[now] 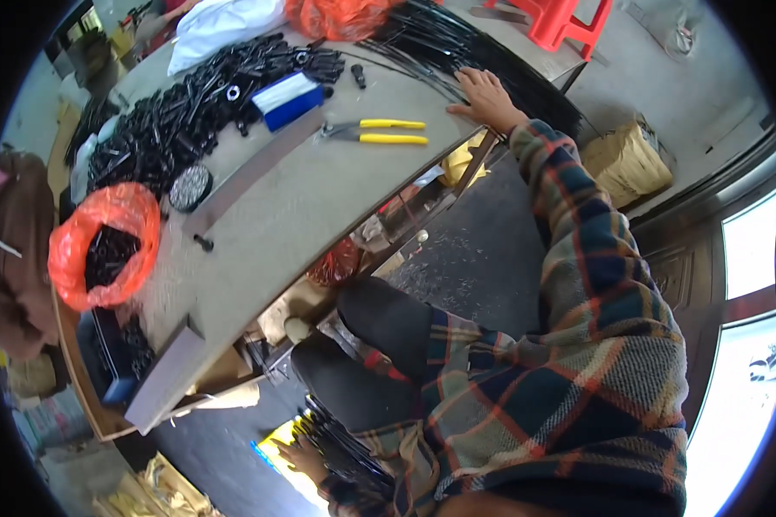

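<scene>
My right hand point(489, 99) lies at the table's far right, fingers spread, beside a long bundle of thin black rods point(526, 86). It seems to touch the ends of a few rods, with no grip on them. Low down beside my leg, my left hand point(302, 457) reaches with fingers apart over a yellow sheet point(276, 448), next to more black rods point(341, 439) with yellowish ends. On the grey tabletop point(267, 207) are yellow-handled pliers point(379, 131), a blue box point(289, 101) and a heap of small black parts point(181, 112).
An orange plastic bag point(151, 250) of black parts stands at the table's left. A flat metal bar point(254, 168) crosses the tabletop. A red stool point(569, 26) is at the back right, near a tan sack point(627, 164). Another person's arm point(159, 26) shows at the far left.
</scene>
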The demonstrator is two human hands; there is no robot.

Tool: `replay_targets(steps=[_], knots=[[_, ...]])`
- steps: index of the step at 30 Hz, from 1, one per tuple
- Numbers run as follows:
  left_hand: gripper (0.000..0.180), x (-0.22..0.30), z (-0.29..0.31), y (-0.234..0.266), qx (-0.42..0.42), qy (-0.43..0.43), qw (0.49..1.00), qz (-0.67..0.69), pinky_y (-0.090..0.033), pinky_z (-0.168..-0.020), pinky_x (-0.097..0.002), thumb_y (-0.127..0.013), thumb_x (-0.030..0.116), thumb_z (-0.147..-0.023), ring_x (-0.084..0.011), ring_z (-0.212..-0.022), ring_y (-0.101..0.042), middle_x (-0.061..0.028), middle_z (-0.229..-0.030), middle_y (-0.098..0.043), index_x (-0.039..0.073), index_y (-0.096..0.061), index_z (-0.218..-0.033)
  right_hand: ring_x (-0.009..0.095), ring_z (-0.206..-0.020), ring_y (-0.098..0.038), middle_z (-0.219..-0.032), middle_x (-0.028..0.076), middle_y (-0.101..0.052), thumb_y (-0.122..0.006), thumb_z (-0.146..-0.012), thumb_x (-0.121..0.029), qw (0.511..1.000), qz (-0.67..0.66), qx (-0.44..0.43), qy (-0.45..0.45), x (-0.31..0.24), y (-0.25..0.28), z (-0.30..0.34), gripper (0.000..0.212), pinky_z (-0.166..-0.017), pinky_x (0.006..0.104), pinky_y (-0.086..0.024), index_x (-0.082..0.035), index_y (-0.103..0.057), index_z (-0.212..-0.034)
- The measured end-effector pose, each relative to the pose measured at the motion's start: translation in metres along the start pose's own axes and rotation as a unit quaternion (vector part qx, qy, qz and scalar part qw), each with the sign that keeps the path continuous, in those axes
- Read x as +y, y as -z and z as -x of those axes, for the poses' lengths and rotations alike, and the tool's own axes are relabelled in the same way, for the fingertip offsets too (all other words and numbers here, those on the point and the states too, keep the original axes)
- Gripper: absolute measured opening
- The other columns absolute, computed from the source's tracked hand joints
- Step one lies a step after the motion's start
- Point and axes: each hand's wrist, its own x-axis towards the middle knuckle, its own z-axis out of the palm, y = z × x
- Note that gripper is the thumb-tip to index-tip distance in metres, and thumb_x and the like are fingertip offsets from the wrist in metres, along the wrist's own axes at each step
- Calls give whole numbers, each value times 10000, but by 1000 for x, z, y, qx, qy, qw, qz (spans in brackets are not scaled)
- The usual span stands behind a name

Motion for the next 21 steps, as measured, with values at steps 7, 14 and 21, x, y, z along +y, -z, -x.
replay_targets(steps=[7,14,21], knots=[[590,170,43,17,112,-321,940,37,-252,-968,-528,-523,332,-838,-387,-1257,-283,-196,-1333,-351,43,-338,-1318,271,-933,-535,-943,136,-583,-570,-765,-290,987,53,-144,-57,-2,-30,-44,272,-731,398,-408,-44,-597,-877],[452,201,48,4,128,-387,913,-4,-207,-1000,-468,-565,323,-769,-305,-1255,-306,-90,-1244,-469,67,-523,-1139,247,-760,-617,-786,81,-625,-540,-689,-116,985,28,-126,-112,-17,-26,-60,131,-682,410,-364,-76,-603,-796],[394,206,51,5,116,-392,913,9,-217,-987,-486,-569,314,-766,-314,-1240,-323,-87,-1233,-479,85,-567,-1087,300,-867,-608,-865,144,-635,-538,-690,-170,950,-92,-182,-238,-23,-10,-67,219,-775,434,-415,-38,-646,-827]])
